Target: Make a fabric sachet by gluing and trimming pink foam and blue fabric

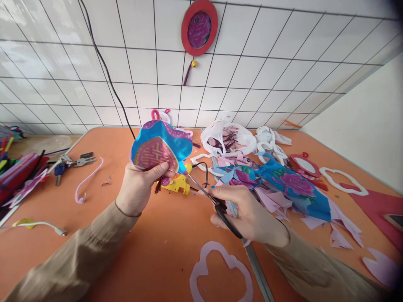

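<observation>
My left hand (pixel 137 191) grips a shiny blue decorated piece (pixel 181 144), its thumb pressed on the front. This piece has a wavy outline, a purple dotted border and a pink-and-gold pattern. Scissors (pixel 228 222) with black handles are in my right hand (pixel 252 212), fingers wrapped around the loops. The blades point up and left and reach the blue piece's lower right edge; whether they touch it I cannot tell. Just behind and below the piece lies a yellow glue gun (pixel 179 184), partly hidden by it.
Blue flowered fabric (pixel 289 188) and pink scraps (pixel 273 199) heap at right, before a white plastic bag (pixel 245 138). A pink cloud-shaped frame (pixel 214 248) and a grey metal strip (pixel 256 266) lie in front. Keys (pixel 83 160) sit left. A round red ornament (pixel 185 29) hangs on the tiles.
</observation>
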`<act>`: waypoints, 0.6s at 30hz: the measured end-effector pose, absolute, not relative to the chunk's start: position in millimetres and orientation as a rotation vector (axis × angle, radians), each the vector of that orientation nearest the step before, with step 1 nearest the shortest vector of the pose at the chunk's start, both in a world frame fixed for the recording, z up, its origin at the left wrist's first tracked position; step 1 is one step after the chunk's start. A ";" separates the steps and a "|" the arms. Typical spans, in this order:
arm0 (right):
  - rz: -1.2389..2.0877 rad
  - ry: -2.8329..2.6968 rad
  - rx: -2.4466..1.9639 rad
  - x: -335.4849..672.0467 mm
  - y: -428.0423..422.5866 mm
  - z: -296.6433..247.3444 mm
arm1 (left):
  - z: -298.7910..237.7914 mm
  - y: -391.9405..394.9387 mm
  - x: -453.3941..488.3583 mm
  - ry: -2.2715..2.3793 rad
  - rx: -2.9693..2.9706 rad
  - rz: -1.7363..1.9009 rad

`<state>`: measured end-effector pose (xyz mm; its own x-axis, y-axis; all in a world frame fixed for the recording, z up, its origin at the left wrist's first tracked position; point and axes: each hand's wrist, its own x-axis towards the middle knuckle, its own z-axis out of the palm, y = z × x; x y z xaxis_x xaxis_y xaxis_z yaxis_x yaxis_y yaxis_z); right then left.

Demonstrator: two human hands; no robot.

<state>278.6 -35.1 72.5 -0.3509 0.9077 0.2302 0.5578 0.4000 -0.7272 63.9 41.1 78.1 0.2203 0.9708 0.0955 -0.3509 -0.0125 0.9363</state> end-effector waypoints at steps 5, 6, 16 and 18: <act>0.927 -1.970 -1.230 280.4 -36.0 69.7 | 80.3 39.5 64.6 0.771 1.068 1.212; 0.959 -1.955 -1.224 281.1 -36.1 69.1 | 80.8 39.5 64.6 0.776 1.070 1.205; 1.221 -1.800 -1.263 281.9 -35.6 69.3 | 83.2 39.0 63.2 0.796 1.030 1.187; 1.237 -1.793 -1.272 282.5 -35.7 67.8 | 82.7 38.8 63.1 0.791 1.016 1.207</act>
<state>282.5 -35.7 67.8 -0.3531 0.9349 -0.0360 0.3657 0.1024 -0.9251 63.1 38.8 82.7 0.2025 0.9788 0.0304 -0.3635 0.0463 0.9304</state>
